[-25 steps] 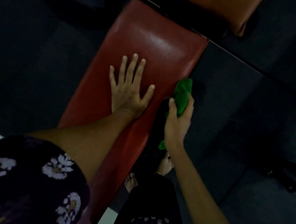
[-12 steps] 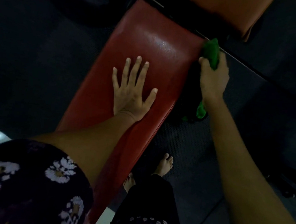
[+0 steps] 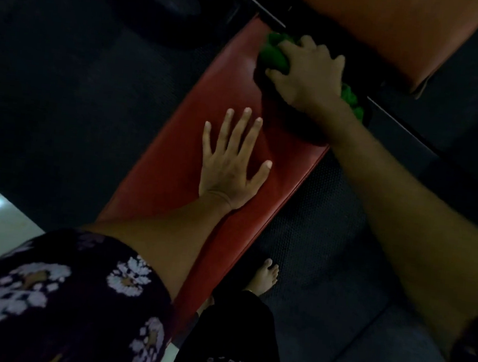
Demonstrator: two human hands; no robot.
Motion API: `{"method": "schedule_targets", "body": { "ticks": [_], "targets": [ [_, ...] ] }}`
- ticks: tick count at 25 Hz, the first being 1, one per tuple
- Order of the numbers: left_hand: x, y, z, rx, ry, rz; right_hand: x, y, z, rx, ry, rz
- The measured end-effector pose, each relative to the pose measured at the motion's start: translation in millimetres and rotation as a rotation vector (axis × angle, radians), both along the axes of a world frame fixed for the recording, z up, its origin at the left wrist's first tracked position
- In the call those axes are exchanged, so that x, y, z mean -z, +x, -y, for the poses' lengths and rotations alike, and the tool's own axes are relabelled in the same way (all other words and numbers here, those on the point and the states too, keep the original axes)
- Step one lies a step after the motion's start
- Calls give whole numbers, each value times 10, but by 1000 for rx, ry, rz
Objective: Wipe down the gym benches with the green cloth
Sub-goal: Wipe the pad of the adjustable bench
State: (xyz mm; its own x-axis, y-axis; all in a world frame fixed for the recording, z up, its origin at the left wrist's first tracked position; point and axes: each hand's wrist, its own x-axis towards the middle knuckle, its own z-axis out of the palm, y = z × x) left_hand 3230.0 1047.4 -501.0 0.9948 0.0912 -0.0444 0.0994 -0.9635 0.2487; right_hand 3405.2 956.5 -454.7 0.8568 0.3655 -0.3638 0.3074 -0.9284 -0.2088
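— Green cloth (image 3: 273, 54)?
— Bunched at far end of red bench surface (image 3: 176, 157), under right hand (image 3: 308, 73), grip curled round it.
— Left hand (image 3: 230, 165)?
— Flat mid-surface, grip wide, fingers spread.

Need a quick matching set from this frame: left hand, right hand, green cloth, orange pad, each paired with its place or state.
1. left hand
2. right hand
3. green cloth
4. orange pad

A. bunched at the far end of the red bench
B. flat, fingers spread on the bench
C. beyond the bench, top of frame
D. gripping the cloth

Pairs: 1-B, 2-D, 3-A, 4-C
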Motion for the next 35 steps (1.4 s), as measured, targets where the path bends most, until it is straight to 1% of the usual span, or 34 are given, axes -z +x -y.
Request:
{"method": "schedule_targets", "body": {
  "ticks": [1,2,5,6,7,9,10,11,13,14,15,17,20,21,23,24,26,30,35],
  "targets": [
    [0,11,-9,-1,-3,4,6,17,-46,-64,24,3],
    [0,20,-10,2,-7,7,10,74,-23,-70,39,-16],
    [5,34,5,12,-16,8,1,192,164,149,41,-83],
    [6,36,5,9,-14,3,-7,131,178,174,11,-64],
    [2,32,1,3,-13,-2,-15,10,160,140,-18,-14],
    [-14,29,-9,-4,-13,-10,-15,-298,186,46,-11,84],
    [-19,31,-18,-2,-16,-14,-6,-417,262,52,9,110],
    [-20,37,-29,1,-12,-17,10,-497,358,131,37,121],
    [-17,70,-57,6,3,-16,55,-621,501,447,149,111],
    [-24,87,-62,4,10,-21,86,-711,521,567,200,112],
    [-29,94,-59,1,23,-34,115,-836,507,614,219,122],
    [-30,85,-60,1,54,-79,127,-1155,467,586,244,124],
    [-72,138,-123,-1,55,-119,32,-1420,471,516,293,54],
    [-111,154,-144,11,26,-126,-29,-1470,500,496,294,38],
    [-215,153,-191,45,-117,-151,-148,-1590,559,484,318,36],
    [-273,37,-211,60,-192,-151,-198,-1745,591,485,329,41],
    [-392,-444,-292,82,-236,-122,-286,-2196,593,496,336,30],
    [-493,-1813,-655,176,-218,-98,-444,-3224,374,517,435,-15],
    [-534,-3175,-1239,127,-140,-137,-550,-4316,16,402,446,-111]
  ]
}}
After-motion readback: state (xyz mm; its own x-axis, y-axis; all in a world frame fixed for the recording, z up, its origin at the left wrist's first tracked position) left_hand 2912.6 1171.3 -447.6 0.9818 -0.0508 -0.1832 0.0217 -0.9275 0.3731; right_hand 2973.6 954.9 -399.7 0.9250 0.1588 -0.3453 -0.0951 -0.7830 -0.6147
